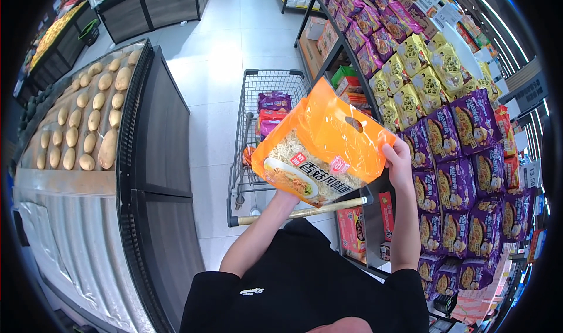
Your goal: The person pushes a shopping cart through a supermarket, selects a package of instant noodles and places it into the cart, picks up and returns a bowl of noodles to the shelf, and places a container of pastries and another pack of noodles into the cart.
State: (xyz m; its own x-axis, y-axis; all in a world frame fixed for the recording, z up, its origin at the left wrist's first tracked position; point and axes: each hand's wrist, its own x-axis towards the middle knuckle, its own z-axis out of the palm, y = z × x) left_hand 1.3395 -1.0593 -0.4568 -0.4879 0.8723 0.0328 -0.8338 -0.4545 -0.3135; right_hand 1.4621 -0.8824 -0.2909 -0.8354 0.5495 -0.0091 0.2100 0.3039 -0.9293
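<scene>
Both forearms rise bare from black short sleeves toward an orange noodle multipack (325, 142), held up in front of the person above the near end of a wire shopping cart (271, 87). The right hand (400, 164) grips the pack's right edge, fingers curled over the glossy plastic. The left hand (285, 197) is mostly hidden beneath the pack's lower edge, supporting it; its grip cannot be told. The pack is flat, shiny, pillow-shaped. Purple packets (457, 180) and yellow packets (410, 78) fill the right shelves; potatoes (88, 122) lie at left.
</scene>
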